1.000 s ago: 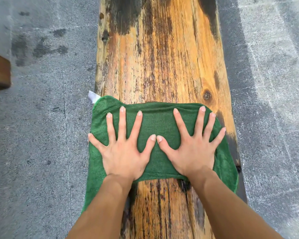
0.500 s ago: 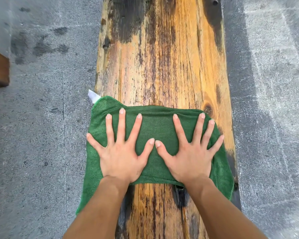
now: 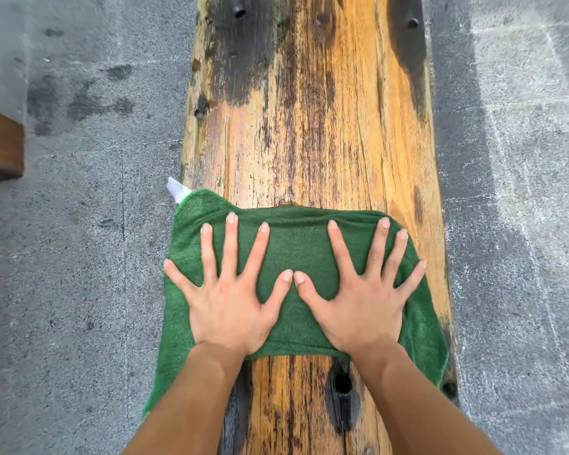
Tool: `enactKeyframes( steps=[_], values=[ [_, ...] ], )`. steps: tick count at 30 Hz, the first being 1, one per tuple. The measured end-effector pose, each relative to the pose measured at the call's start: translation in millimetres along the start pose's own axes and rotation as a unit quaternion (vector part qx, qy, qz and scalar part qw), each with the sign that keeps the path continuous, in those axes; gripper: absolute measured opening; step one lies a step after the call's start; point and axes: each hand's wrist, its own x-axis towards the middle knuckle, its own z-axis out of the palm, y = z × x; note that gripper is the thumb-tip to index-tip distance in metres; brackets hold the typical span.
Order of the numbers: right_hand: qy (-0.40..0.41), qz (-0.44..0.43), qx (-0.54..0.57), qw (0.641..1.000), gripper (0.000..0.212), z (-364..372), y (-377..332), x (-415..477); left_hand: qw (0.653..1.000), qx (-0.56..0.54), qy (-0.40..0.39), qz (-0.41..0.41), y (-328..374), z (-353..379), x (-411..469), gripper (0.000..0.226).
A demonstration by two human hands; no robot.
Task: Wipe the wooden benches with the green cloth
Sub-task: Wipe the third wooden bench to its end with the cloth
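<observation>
A long weathered wooden bench (image 3: 309, 126), orange with dark stains, runs away from me down the middle of the view. The green cloth (image 3: 296, 244) lies across its full width, and both ends hang over the bench sides. My left hand (image 3: 227, 307) presses flat on the cloth's left half with fingers spread. My right hand (image 3: 362, 307) presses flat on the right half, also spread. The two thumbs nearly touch in the middle. Neither hand grips the cloth.
Grey concrete floor (image 3: 79, 290) lies on both sides of the bench. A brown wooden piece (image 3: 0, 146) juts in at the left edge. A white tag (image 3: 175, 187) sticks out at the cloth's far left corner. A dark hole (image 3: 342, 384) sits in the bench behind the cloth.
Both hands have pushed the cloth forward along the bench, away from me. It now covers the knot near the right edge, and the dark hole behind it is exposed.
</observation>
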Motion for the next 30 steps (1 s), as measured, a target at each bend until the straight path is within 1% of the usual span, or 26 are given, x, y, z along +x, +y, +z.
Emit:
enactKeyframes(
  steps=[7,14,30],
  values=[
    [-0.009,0.004,-0.003,1.000,0.089,-5,-2,15,1.000,0.003,-0.005,0.000,4,-7,17,0.076],
    [0.003,-0.006,0.004,1.000,0.090,-6,-3,34,1.000,0.009,-0.011,0.001,6,-14,32,0.077],
    [-0.012,0.016,0.013,1.000,0.090,-16,-16,108,1.000,0.007,0.017,0.009,10,-30,111,0.076]
  ],
)
